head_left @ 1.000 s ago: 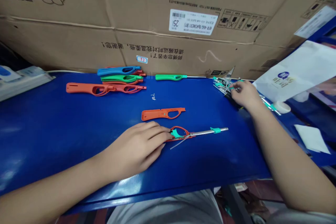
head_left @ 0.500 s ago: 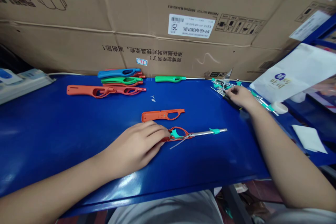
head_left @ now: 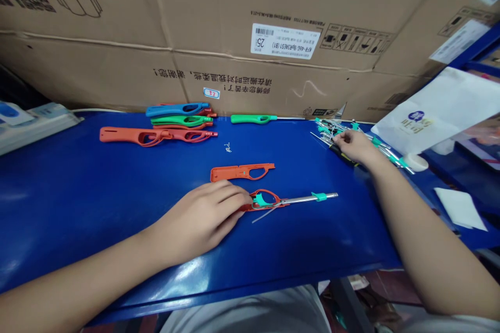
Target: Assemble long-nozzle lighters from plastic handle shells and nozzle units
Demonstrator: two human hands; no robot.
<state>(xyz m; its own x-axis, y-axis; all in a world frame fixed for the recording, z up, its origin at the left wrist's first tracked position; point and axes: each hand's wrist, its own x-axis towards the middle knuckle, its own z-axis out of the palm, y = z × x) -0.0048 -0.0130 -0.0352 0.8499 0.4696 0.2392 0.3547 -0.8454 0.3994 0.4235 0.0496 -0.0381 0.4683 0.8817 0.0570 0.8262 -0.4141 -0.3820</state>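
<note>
My left hand (head_left: 213, 216) is closed around the handle end of an orange lighter shell half (head_left: 276, 195), hiding much of it. In that shell sit a teal trigger (head_left: 258, 200) and a metal tube (head_left: 299, 199) with a teal clip; a thin pale tube hangs off its near side. Just beyond lies the matching orange shell half (head_left: 238, 171), inner side up. Over to the right, the fingers of my right hand (head_left: 353, 145) are closed on a screwdriver (head_left: 344, 156) with a black and yellow handle. Beside them is a pile of metal tubes with teal parts (head_left: 332, 126).
Several blue, green and orange shells (head_left: 175, 109) lie stacked at the back left. A green long-necked lighter (head_left: 253, 118) rests near the big cardboard box (head_left: 219, 21). Small white bits (head_left: 227, 147), a tape roll (head_left: 416, 161) and a white paper bag (head_left: 437, 109) are on the blue table (head_left: 117, 192).
My right hand has shifted slightly, and the screwdriver under it has moved a little to the left. My left hand and the orange shell stay where they were.
</note>
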